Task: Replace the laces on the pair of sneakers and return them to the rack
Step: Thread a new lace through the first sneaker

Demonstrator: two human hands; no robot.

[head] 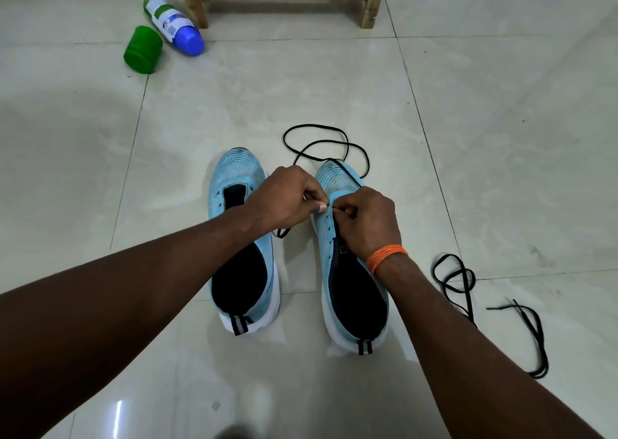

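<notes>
Tiled floor (468, 104): left hand (287, 197) and right hand (366, 219) pinch lace (315, 125) at sneaker (334, 180); bottle (174, 23) label unreadable.

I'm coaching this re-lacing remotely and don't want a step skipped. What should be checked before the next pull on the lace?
1. Grip: left hand and right hand pinch the lace at the right sneaker eyelets: ok.
2. Slack: the lace lies in loose loops past the toe: ok.
3. Ends even: cannot tell.
4. Lacing of left sneaker: not ok, eyelets bare.
5. Supply: spare lace lies on the floor, right side: ok.
6. Room on rack: cannot tell, mostly out of frame.
</notes>
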